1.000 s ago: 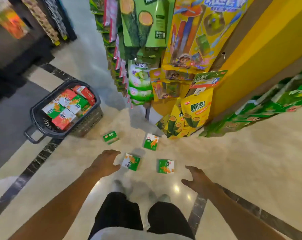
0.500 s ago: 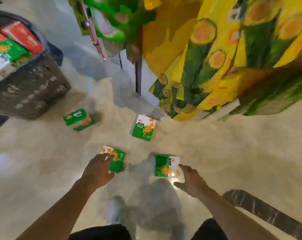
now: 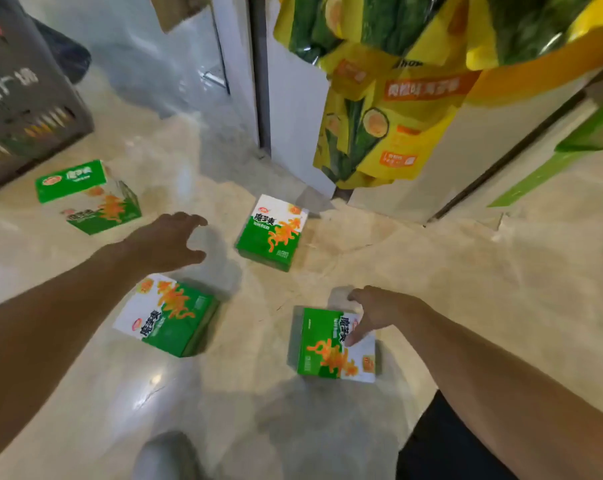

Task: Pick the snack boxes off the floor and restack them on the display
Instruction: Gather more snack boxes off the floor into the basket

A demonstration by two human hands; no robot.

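Glossy beige marble floor reflecting light, white display base, dark basket at left.

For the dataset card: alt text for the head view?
Right hand grasps a green snack box on the floor; open left hand reaches over three more. A basket stands far left.

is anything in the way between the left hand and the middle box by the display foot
Nothing visible. The left hand hovers open with only bare floor between it and the middle box. The right hand already touches the near right box.
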